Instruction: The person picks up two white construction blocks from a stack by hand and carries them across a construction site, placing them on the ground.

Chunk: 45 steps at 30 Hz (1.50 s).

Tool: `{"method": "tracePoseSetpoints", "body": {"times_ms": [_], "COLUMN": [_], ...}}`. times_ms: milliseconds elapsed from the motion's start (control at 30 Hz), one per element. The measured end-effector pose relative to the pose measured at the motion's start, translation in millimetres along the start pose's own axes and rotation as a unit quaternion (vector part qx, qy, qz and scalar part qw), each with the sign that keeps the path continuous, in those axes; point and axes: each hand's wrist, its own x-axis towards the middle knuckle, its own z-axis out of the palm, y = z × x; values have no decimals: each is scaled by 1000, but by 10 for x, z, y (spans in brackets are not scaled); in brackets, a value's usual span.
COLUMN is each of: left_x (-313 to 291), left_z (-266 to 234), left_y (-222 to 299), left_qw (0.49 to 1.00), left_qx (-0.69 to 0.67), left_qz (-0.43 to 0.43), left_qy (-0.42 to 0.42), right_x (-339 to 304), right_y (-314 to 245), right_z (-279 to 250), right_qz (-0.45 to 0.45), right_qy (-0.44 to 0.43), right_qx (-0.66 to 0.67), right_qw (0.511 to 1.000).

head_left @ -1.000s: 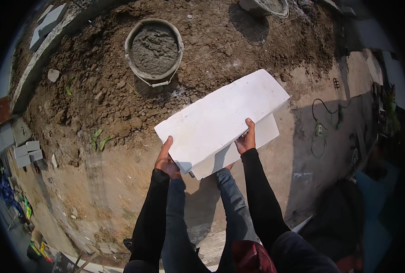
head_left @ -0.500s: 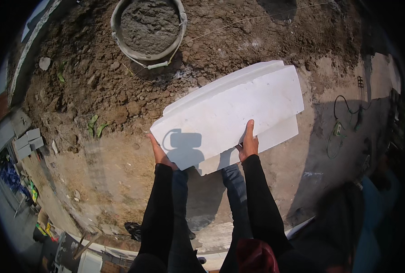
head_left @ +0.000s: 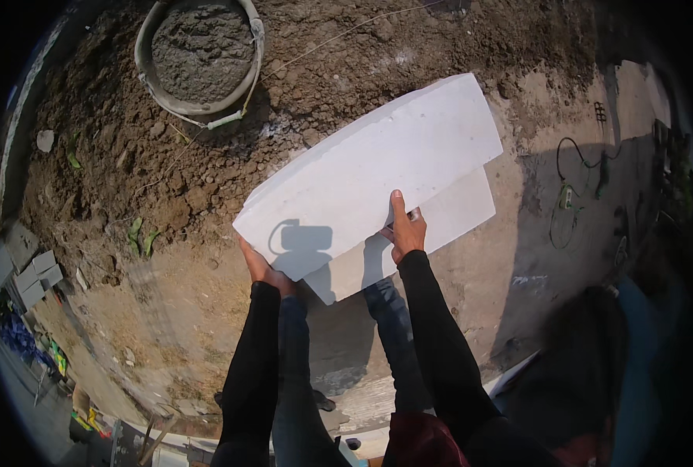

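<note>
Black sleeves rise from the lower edge, and between them show the person's blue trouser legs (head_left: pixel 389 327). At the end of the sleeves both hands carry a large white block (head_left: pixel 370 175), held clear of the ground in front of the body and slanting up to the right.

Left hand (head_left: pixel 259 267) cups the block's near left corner from underneath; its grip is closed against the block, though the fingers are hidden below, so how far they wrap cannot be told. Right hand (head_left: pixel 406 230) clamps the near long edge, thumb pressed up onto the top face and the other fingers curled beneath. A second pale face shows under the top one, either the block's side or another slab; which of the 2 is not clear.

To carry it well, my judgement is that the hands sit close together at 1 end of a long load, so the far end will want to dip; keeping the elbows tucked and the thumb pressing down should hold it level, and steps should be slow on the rough earth.

Beyond the block lies churned brown soil (head_left: pixel 168 171), with a taut string (head_left: pixel 323 43) running across it. Farther off stands a round pan of grey mortar (head_left: pixel 199 50). To the right, on paler ground, a dark cable (head_left: pixel 572 194) loops.
</note>
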Motion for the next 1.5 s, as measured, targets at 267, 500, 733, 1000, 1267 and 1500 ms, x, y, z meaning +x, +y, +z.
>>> {"method": "tracePoseSetpoints", "body": {"times_ms": [267, 500, 733, 1000, 1267, 1500], "left_x": [542, -1930, -3587, -4391, -5078, -5605], "left_z": [-1391, -1142, -870, -1001, -1997, -2596], "left_y": [573, 1056, 1373, 1596, 1576, 1143], "left_qw": [970, 769, 707, 681, 721, 796], "left_qx": [218, 594, 675, 682, 663, 584], "left_qz": [-45, -220, -128, -78, -68, -67], "left_qy": [99, 89, -165, -254, -190, -142], "right_x": [-517, -2047, -4531, -4551, -4865, -4198], "right_y": [-160, 1081, 991, 944, 409, 882], "right_z": [-64, -2174, -2669, -2425, -2694, -2732], "right_qz": [12, -9, 158, -12, 32, -30], "right_qy": [-148, -173, -167, -340, -421, -397], "right_qx": [-288, -540, -173, -262, -389, -546], "right_qw": [946, 823, 958, 903, 819, 737]}}
